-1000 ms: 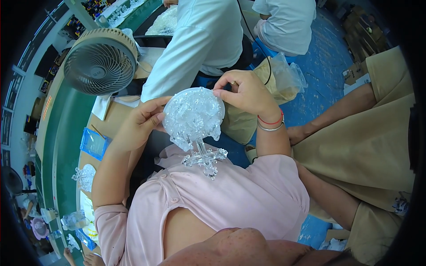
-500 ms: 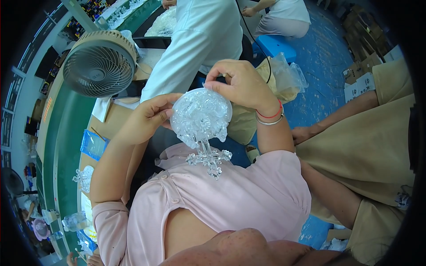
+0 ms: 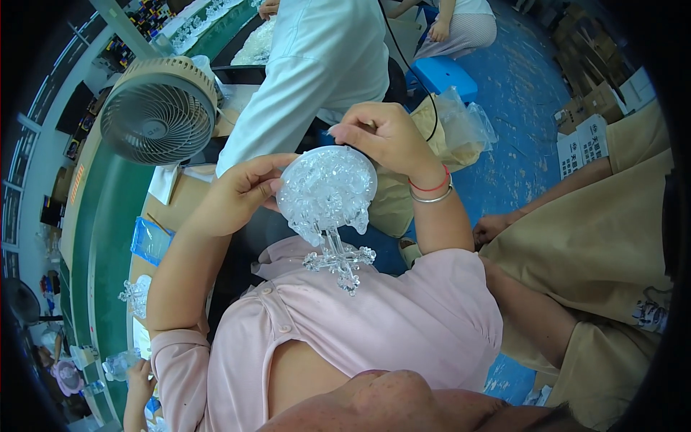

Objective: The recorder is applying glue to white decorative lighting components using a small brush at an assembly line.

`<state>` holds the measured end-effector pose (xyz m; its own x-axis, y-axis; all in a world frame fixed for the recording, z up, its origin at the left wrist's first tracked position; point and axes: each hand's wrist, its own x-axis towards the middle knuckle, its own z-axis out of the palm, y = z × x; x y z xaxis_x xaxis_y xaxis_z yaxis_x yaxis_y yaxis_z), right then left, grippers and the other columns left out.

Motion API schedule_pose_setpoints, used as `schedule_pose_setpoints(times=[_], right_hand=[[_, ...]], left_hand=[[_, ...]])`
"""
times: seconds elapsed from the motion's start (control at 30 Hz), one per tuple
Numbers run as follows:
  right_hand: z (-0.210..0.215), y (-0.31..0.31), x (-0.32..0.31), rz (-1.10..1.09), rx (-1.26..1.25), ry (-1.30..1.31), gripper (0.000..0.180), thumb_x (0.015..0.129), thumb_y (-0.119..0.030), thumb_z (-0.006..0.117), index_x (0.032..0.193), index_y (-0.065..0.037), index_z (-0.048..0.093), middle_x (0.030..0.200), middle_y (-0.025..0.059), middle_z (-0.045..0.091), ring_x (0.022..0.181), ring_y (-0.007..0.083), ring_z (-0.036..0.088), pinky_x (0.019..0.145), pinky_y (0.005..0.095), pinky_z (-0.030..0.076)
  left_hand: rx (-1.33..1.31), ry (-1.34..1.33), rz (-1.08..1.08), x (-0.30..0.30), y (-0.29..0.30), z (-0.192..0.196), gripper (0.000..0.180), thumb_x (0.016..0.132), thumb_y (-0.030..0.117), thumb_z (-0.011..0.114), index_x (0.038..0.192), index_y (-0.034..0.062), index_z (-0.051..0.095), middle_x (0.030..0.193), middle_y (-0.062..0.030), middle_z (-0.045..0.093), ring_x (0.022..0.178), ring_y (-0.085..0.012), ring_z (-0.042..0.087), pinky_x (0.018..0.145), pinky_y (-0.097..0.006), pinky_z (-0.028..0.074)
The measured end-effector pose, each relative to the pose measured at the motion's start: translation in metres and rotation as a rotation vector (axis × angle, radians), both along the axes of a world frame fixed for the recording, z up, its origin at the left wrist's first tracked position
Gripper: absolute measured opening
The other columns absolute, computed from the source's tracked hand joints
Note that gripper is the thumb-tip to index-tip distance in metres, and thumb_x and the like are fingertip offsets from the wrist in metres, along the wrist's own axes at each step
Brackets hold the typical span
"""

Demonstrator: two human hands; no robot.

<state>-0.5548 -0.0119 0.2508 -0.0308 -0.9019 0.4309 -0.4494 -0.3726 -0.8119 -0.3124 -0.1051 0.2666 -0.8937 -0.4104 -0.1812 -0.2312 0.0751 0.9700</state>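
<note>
Head view: the left hand grips the ornament by its left side, before the shirt; the right hand, fingers curled (whether pinching anything, one cannot tell), is near the upper rim. Rim work appears in hand; the next move seems to call for a steady left grip. A co-worker crowds the far side; room seems wider rightward.

even, cool, moderately bright light; soft shadows. small glints on the clear ornament. fisheye distortion bends the green bench; corners fall black.
</note>
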Motion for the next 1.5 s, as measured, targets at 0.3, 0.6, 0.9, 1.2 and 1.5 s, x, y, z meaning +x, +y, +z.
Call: schedule_pose_setpoints(times=[0.3,0.6,0.9,1.2,1.5], right_hand=[[0.015,-0.015,0.011,0.098,0.011,0.100,0.023,0.075,-0.021,0.073,0.070,-0.002,0.061,0.057,-0.0019,0.052,0.051,0.0018,0.040,0.045,0.0202,0.030],[0.005,-0.010,-0.005,0.150,0.140,-0.033,0.020,0.078,-0.019,0.071,0.074,-0.003,0.061,0.059,-0.0046,0.052,0.053,0.0009,0.040,0.046,0.0191,0.031],[-0.019,-0.006,-0.013,0.159,0.150,-0.213,0.018,0.083,-0.018,0.066,0.077,-0.002,0.061,0.066,-0.0039,0.055,0.059,0.0014,0.044,0.053,0.0172,0.035],[-0.043,0.018,-0.027,0.182,0.125,-0.398,0.012,0.088,-0.014,0.057,0.085,-0.003,0.062,0.077,0.0004,0.061,0.064,0.0025,0.049,0.055,0.0178,0.037],[-0.045,0.028,-0.021,-0.191,0.017,-0.302,0.015,0.089,-0.013,0.056,0.098,-0.002,0.059,0.074,0.0023,0.062,0.069,0.0050,0.056,0.059,0.0172,0.040]], left_hand=[[0.009,0.001,-0.001,-0.003,0.005,0.008,0.034,0.092,0.002,0.043,0.126,0.0013,0.046,0.104,-0.0051,0.059,0.091,-0.0111,0.058,0.078,-0.027,0.051],[0.016,0.029,0.020,0.008,-0.004,0.002,0.037,0.092,0.003,0.046,0.128,0.0001,0.044,0.108,-0.0078,0.058,0.094,-0.0133,0.058,0.078,-0.028,0.051],[0.138,0.093,0.107,0.009,-0.004,-0.002,0.038,0.090,0.003,0.047,0.128,-0.0008,0.043,0.111,-0.0086,0.058,0.096,-0.0156,0.059,0.078,-0.029,0.052],[0.070,0.127,0.161,0.017,-0.014,-0.006,0.038,0.090,0.005,0.048,0.128,0.0022,0.045,0.105,-0.0070,0.060,0.091,-0.0143,0.061,0.075,-0.029,0.053],[0.111,0.175,0.232,0.020,-0.015,-0.011,0.037,0.090,0.008,0.051,0.127,0.0048,0.046,0.099,-0.0061,0.063,0.086,-0.0131,0.062,0.071,-0.027,0.053]])
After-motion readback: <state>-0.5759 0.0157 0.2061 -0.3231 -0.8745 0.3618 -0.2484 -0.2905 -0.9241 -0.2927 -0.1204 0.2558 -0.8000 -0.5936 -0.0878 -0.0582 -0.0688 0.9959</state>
